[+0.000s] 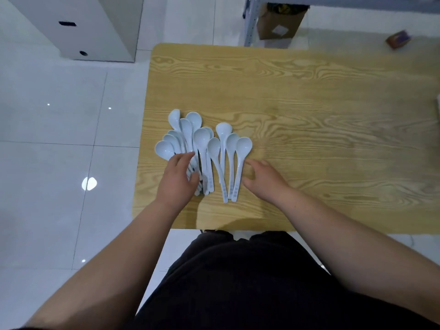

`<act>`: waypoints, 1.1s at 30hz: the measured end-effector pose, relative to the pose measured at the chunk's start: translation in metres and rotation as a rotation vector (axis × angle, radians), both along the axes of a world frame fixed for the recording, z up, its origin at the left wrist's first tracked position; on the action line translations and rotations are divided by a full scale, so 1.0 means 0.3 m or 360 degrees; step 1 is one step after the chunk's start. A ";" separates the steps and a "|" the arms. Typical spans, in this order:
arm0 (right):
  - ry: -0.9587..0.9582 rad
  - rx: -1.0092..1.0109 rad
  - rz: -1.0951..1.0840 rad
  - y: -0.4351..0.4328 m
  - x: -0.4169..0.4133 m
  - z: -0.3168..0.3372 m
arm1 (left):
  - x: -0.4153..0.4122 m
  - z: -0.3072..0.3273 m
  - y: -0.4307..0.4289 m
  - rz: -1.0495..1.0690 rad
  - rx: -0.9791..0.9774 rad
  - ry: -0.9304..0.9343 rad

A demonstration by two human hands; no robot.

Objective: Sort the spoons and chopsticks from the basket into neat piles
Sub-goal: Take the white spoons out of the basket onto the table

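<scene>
While our left hand [177,179] lies with loosely spread fingers on the handles of the fanned white spoons [190,148] at centre-left of the frame, on the wooden table [321,115], our right hand [264,179] rests just right of four separate spoons [229,158], fingers relaxed and apart, gripping nothing.

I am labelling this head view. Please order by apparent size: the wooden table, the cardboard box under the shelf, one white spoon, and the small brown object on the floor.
1. wooden table
2. cardboard box, partly hidden and farther away
3. white spoon
4. small brown object, also farther away, so its true size against the spoon is unsure
</scene>
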State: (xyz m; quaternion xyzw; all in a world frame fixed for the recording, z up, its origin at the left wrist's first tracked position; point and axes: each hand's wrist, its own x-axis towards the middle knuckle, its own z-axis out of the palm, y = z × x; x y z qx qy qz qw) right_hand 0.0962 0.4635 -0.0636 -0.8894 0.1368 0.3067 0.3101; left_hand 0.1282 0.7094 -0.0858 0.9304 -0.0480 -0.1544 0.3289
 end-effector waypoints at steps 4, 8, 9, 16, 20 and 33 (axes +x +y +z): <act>-0.0009 0.0020 -0.0027 -0.122 -0.178 0.064 | -0.088 0.055 -0.099 -0.0270 -0.0126 0.0092; -0.0035 0.0152 -0.0227 -0.279 -0.395 0.126 | -0.197 0.102 -0.237 -0.0539 -0.0192 0.0169; -0.0049 0.0157 -0.0272 -0.326 -0.454 0.142 | -0.223 0.115 -0.285 -0.0620 -0.0198 0.0192; -0.0194 0.0267 -0.0614 -0.720 -0.856 0.214 | -0.430 0.196 -0.753 -0.0898 -0.0220 0.0274; -0.0280 0.0298 -0.0732 -0.965 -1.075 0.247 | -0.576 0.229 -1.045 -0.0913 -0.0254 0.0281; -0.0496 0.0276 -0.1250 -1.551 -1.259 0.296 | -0.753 0.292 -1.556 -0.1004 -0.0253 0.0393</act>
